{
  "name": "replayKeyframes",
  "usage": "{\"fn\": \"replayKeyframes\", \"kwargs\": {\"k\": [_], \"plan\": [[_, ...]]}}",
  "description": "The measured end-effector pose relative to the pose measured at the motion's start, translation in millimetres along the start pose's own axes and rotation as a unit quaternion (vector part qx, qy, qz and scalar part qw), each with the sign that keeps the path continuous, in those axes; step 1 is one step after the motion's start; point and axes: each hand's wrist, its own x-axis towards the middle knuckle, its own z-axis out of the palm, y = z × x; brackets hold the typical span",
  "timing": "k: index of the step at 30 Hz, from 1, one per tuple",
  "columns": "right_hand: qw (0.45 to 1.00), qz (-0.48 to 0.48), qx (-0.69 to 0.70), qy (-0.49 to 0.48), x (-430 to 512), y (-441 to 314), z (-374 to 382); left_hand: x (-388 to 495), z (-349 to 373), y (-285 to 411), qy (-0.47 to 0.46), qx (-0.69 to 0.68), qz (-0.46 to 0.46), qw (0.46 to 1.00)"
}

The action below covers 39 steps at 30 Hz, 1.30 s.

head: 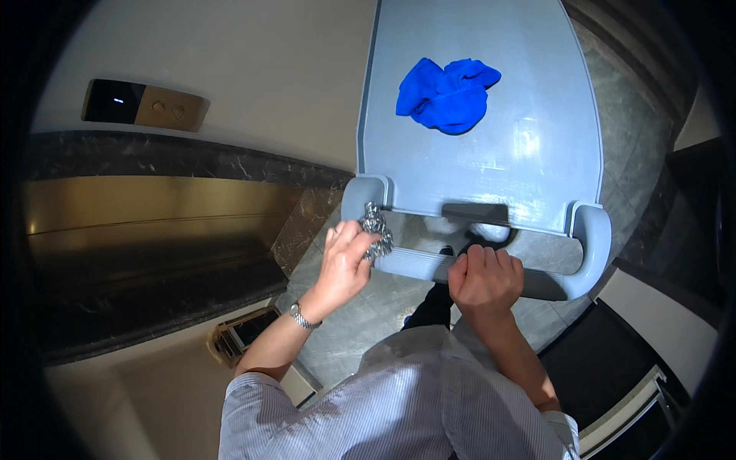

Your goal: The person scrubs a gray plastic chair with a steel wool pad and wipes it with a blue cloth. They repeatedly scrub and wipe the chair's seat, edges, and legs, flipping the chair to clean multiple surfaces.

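Observation:
My left hand (pixel 344 259) holds a shiny steel wool scourer (pixel 377 233) at the left end of the cart's handle. Fingers closed, my right hand (pixel 486 279) grips the ribbed grey handle bar (pixel 414 261) right of its middle. Beyond the bar lies the smooth light-grey top of the cart (pixel 535 167). A crumpled bright blue cloth (pixel 448 98) rests on that top, away from both hands. The underside of the scourer and the palm of my right hand are hidden.
A wall with a dark and gold control panel (pixel 145 105) stands at the left, above a gold metal door (pixel 161 230) framed in dark marble. Grey floor tiles (pixel 627 155) show right of the cart. A dark panel (pixel 598 351) is at lower right.

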Motion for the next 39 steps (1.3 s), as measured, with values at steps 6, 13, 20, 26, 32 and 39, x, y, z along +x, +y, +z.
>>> {"fn": "replayKeyframes", "kwargs": {"k": [6, 13, 20, 26, 32, 39], "plan": [[1.0, 0.006, -0.011, -0.01, -1, -1, 0, -22, 8, 16, 0.049, -0.008, -0.016, 0.999], [0.999, 0.002, -0.018, -0.031, -2, -1, -1, -39, 30, 37, 0.112, 0.015, -0.165, 0.98], [0.999, -0.001, -0.018, -0.027, -4, -1, 1, -40, 37, 42, 0.183, -0.009, -0.184, 0.966], [0.999, -0.011, -0.029, -0.032, -4, -1, -1, -44, 40, 49, 0.232, -0.05, -0.12, 0.964], [0.997, -0.007, -0.033, -0.076, -5, 0, -2, -30, 33, 45, 0.173, 0.002, -0.134, 0.976], [0.996, 0.0, -0.025, -0.083, -5, -1, -3, -66, 59, 62, 0.263, -0.063, -0.143, 0.952]]}}
